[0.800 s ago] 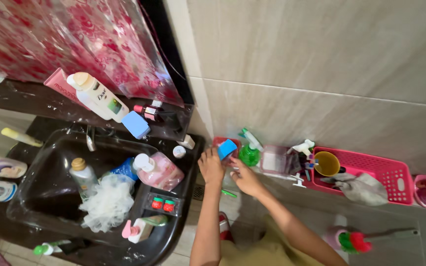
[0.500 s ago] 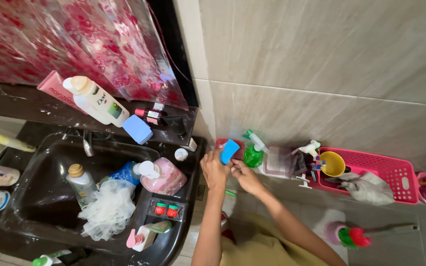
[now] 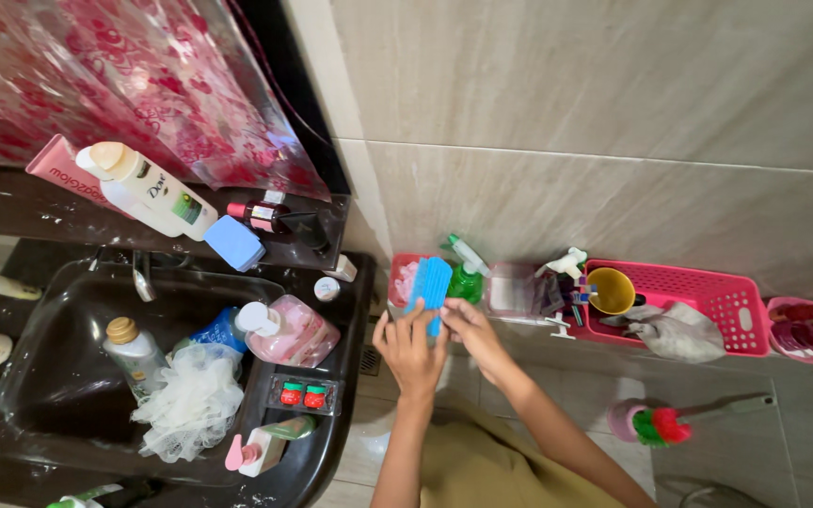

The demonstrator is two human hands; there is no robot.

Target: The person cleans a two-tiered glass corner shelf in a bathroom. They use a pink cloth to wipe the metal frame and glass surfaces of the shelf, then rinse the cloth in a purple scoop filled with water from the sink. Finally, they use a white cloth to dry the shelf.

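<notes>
I hold a blue ribbed scrub brush [image 3: 428, 285] upright in front of a low tiled ledge, and both hands grip its lower end. My left hand [image 3: 410, 350] cups it from below with fingers raised. My right hand [image 3: 472, 336] pinches its lower right edge. Just behind the brush on the ledge are a small red container [image 3: 397, 270] and a green spray bottle [image 3: 466, 279].
A clear box [image 3: 510, 292], yellow cup [image 3: 611, 292], pink basket [image 3: 722, 306] and grey cloth [image 3: 672, 331] line the ledge to the right. At left, a black sink [image 3: 39, 395] holds bottles and a white loofah [image 3: 190, 403]. A pink and green brush [image 3: 656, 425] lies on the floor.
The blue brush has turned upright and now shows its ribbed face. Both hands have dropped slightly below it, and the view has shifted left.
</notes>
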